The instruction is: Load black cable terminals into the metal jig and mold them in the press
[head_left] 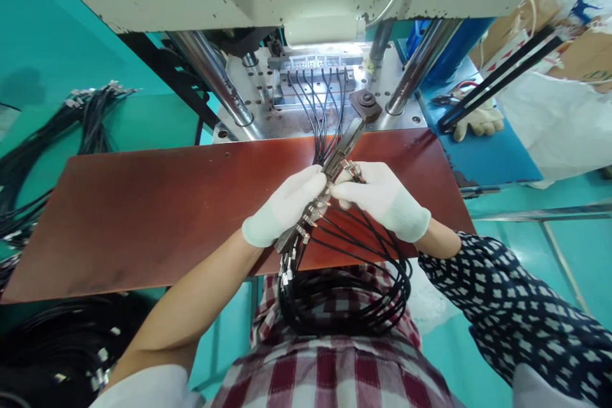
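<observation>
A long metal bar fixture lies slanted over the red-brown board, between my two gloved hands. My left hand is closed round the bar's middle. Just right of it, my right hand pinches small metal connectors on black cable ends. More connectors sit in a row along the bar's lower half. Their black cables loop down over my lap. Beyond the bar, thin black cables run from the board to a metal block in the machine.
The red-brown board spans the front of the machine between two steel columns. Black cable bundles lie at the left. At the right, a blue table holds a glove, pliers and black bars.
</observation>
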Demonstrator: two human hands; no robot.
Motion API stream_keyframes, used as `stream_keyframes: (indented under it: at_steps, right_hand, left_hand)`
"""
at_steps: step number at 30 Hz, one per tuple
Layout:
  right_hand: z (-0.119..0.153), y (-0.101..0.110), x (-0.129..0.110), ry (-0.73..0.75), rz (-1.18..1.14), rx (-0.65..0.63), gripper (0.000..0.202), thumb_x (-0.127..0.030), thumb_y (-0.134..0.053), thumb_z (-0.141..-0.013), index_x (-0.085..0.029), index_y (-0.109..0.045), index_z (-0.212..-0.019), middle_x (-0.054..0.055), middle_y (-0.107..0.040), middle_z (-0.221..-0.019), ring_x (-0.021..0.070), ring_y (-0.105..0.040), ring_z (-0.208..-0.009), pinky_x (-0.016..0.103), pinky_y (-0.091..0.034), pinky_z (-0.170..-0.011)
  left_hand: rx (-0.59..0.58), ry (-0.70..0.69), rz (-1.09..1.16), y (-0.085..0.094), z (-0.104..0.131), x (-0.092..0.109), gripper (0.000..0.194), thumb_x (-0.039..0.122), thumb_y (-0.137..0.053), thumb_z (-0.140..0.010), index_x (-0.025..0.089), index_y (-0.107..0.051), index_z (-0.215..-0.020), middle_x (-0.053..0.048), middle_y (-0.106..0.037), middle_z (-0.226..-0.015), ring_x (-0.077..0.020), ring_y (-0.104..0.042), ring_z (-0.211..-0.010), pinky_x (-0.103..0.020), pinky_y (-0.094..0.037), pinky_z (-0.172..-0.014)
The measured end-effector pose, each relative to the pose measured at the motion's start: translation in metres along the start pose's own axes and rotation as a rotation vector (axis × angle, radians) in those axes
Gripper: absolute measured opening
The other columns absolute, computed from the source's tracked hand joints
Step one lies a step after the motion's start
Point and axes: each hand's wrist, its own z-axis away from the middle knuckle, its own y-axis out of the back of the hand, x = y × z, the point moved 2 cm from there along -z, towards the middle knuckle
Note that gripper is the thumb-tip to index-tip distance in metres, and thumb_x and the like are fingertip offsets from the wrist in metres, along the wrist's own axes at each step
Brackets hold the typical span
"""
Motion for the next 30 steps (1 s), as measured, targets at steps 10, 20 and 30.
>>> stream_keyframes:
  at_steps: [10,20,30]
  right_hand:
    - [0.009,-0.003,0.007,0.023,0.016,0.164,0.013,-0.031,-0.059,-0.085,-0.019,-0.059,-0.082,-0.002,-0.059,-0.071,0.0119,-0.049,-0.065,0.027,-0.042,-0.067]
    - [0.008,0.003,0.004,-0.035,-0.009,0.163,0.023,-0.034,-0.063,-0.083,-0.017,-0.059,-0.069,-0.003,-0.051,-0.059,0.0102,-0.043,-0.058,0.026,-0.036,-0.058]
    - [0.005,0.003,0.006,-0.069,-0.025,0.146,0.025,-0.033,-0.062,-0.082,-0.016,-0.055,-0.065,-0.002,-0.052,-0.059,0.0094,-0.045,-0.057,0.024,-0.036,-0.055]
  left_hand:
    - [0.135,-0.126,-0.318,0.001,0.001,0.003,0.035,0.048,-0.04,-0.101,0.019,-0.045,-0.082,0.002,-0.045,-0.073,-0.0122,-0.041,-0.066,-0.027,-0.036,-0.063]
    - [-0.001,-0.038,0.034,0.004,0.003,0.005,0.036,0.05,-0.044,-0.099,0.016,-0.052,-0.089,0.0,-0.049,-0.077,-0.0105,-0.043,-0.063,-0.025,-0.037,-0.056]
    - [0.011,-0.077,-0.253,0.005,0.002,0.003,0.034,0.048,-0.041,-0.1,0.018,-0.045,-0.084,0.002,-0.045,-0.075,-0.0103,-0.04,-0.065,-0.026,-0.037,-0.061]
